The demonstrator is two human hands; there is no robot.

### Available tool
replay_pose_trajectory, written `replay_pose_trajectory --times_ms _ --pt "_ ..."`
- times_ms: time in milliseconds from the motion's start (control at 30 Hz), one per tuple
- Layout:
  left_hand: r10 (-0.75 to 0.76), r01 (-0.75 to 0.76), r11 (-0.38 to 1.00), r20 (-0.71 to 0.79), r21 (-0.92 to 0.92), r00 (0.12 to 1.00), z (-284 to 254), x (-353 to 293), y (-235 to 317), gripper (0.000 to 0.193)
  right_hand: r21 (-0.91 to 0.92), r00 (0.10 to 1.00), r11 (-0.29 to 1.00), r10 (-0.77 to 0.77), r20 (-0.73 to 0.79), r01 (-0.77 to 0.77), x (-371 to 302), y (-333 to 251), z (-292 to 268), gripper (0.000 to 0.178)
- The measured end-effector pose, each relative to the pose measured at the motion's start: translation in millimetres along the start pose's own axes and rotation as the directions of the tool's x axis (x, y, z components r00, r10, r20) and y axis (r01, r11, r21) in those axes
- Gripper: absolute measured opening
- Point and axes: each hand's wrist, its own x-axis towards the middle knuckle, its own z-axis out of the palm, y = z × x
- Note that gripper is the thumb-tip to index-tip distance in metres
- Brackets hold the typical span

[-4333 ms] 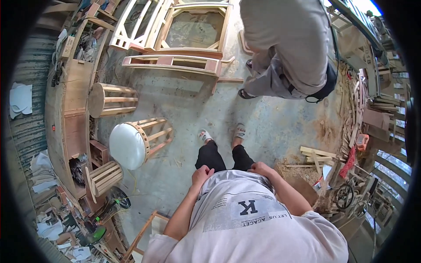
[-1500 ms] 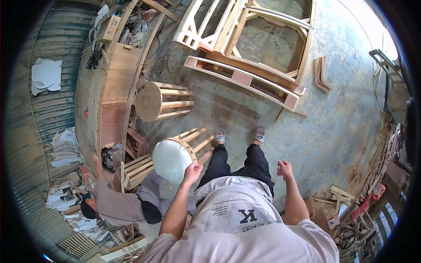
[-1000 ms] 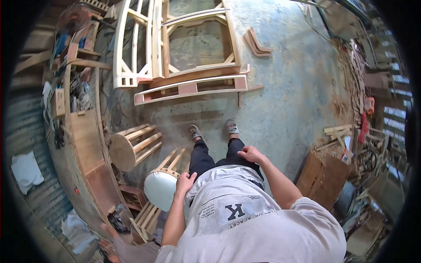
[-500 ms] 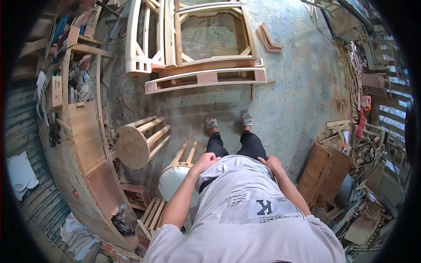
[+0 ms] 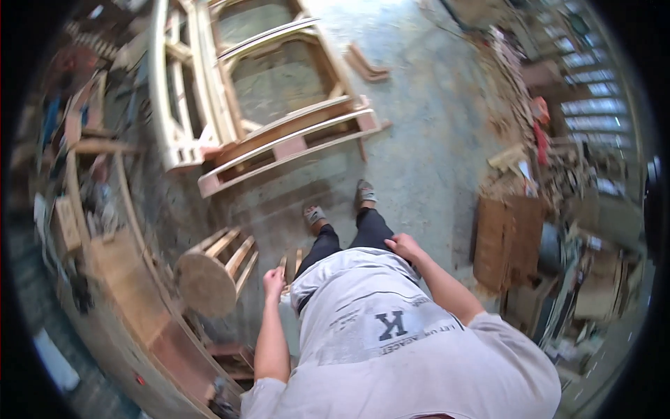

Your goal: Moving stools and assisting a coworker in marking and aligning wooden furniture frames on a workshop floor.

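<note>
Since the earlier frame, left hand point(image 5: 273, 283) has lifted, gripping a wooden stool leg point(image 5: 283, 269) beside the round stool point(image 5: 209, 276); right hand point(image 5: 401, 246) hangs loosely curled, holding nothing.

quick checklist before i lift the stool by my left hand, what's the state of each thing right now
1. Left hand gripping the stool: cannot tell. The fist is closed at the wooden legs, but the shirt hides most of the stool.
2. Right hand free to help: ok. It is open and holds nothing.
3. Feet planted on the concrete floor: ok, both flat.
4. Room on the left: not ok. A round slatted wooden stool lies on its side close by.
5. Path ahead: not ok. Wooden furniture frames lie across the floor beyond the feet.
</note>
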Motion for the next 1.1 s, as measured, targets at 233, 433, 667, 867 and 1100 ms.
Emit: replay_pose_trajectory --times_ms 233,433,667,867,1100 --pt "0.054 -0.067 0.918 0.044 0.39 0.998 -34.6 11.4 3.7 0.029 0.157 0.995 0.987 0.047 -0.083 -0.034 1.3 -3.5 13.6 0.04" --pt "-0.004 -0.034 0.971 0.156 0.237 0.988 -25.8 42.8 63.2 0.024 0.317 0.984 0.948 0.072 -0.164 -0.016 -10.8 1.5 21.6 0.037" --pt "0.137 -0.186 0.954 0.21 0.236 0.968 5.2 45.7 149.5 0.022 0.41 0.97 0.88 -0.239 -0.051 0.239 -94.8 -25.0 -17.7 0.032" --pt "0.136 -0.213 0.935 0.269 0.282 0.953 31.7 60.1 136.9 0.02 0.409 0.987 0.9 -0.158 -0.014 0.15 -88.0 -30.5 -29.6 0.033" --pt "0.026 -0.077 0.964 0.198 0.255 0.98 29.5 57.6 78.4 0.023 0.336 0.994 0.937 -0.105 0.007 0.097 -69.8 -18.4 -60.3 0.032"
